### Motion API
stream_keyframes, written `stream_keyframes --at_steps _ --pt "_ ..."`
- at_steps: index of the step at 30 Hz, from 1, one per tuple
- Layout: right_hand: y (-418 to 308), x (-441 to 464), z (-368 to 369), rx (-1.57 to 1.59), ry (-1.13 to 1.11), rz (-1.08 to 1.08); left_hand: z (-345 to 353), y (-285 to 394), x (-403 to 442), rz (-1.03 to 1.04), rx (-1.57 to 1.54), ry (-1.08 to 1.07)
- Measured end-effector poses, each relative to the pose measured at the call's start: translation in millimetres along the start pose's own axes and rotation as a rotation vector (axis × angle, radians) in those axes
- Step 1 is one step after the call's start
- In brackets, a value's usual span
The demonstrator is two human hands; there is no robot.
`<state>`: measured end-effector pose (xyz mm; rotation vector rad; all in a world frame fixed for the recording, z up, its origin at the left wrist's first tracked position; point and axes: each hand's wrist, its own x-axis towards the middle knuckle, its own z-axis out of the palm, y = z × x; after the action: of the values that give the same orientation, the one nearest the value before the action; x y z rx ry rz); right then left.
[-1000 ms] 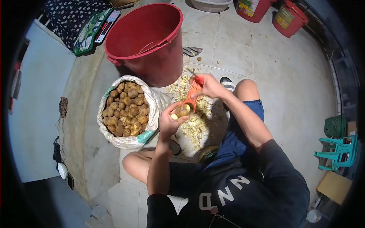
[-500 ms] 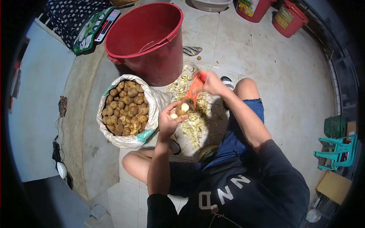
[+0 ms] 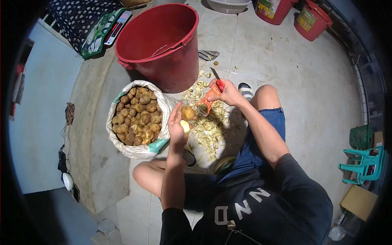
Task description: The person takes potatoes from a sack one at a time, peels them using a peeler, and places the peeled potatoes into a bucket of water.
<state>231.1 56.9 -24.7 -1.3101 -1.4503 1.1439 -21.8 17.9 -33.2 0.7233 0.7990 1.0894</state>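
Note:
My left hand (image 3: 177, 127) holds a brown potato (image 3: 188, 113) with its fingers stretched along it, and a pale peeled piece (image 3: 185, 126) shows at the palm below. Just to the right, my right hand (image 3: 227, 93) is closed round an orange-red peeler (image 3: 212, 96); a dark blade sticks up from the same grip. The peeler's lower end is close to the potato, with a small gap between them. Under both hands, peelings (image 3: 208, 136) lie scattered over the floor. An open white sack (image 3: 165, 118) full of unpeeled potatoes (image 3: 139, 112) stands left of my left hand.
A large red bucket (image 3: 175, 69) stands beyond the sack. Further off are a pale basin (image 3: 229, 6) and two smaller red buckets (image 3: 272, 11). At the right are a turquoise stool (image 3: 361, 165) and a green basket (image 3: 360, 137). A scale (image 3: 118, 27) lies at the upper left.
The peeler has moved away from the potato. My left hand has turned and opened out more, and the potato now shows brown skin upward where a pale cut patch faced up before.

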Motion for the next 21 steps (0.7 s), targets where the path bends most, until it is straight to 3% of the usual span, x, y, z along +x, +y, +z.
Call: stream_keyframes --at_steps 7,16,21 --pt "-12 -3 20 0.251 -0.098 0.029 4 -1 -5 0.031 0.074 -0.114" --pt "-13 1 28 0.247 -0.140 -0.021 -9 1 -2 -0.086 -0.020 -0.166" --pt "-24 -1 25 0.181 -0.158 -0.052 2 10 -8 -0.064 0.172 -0.188"
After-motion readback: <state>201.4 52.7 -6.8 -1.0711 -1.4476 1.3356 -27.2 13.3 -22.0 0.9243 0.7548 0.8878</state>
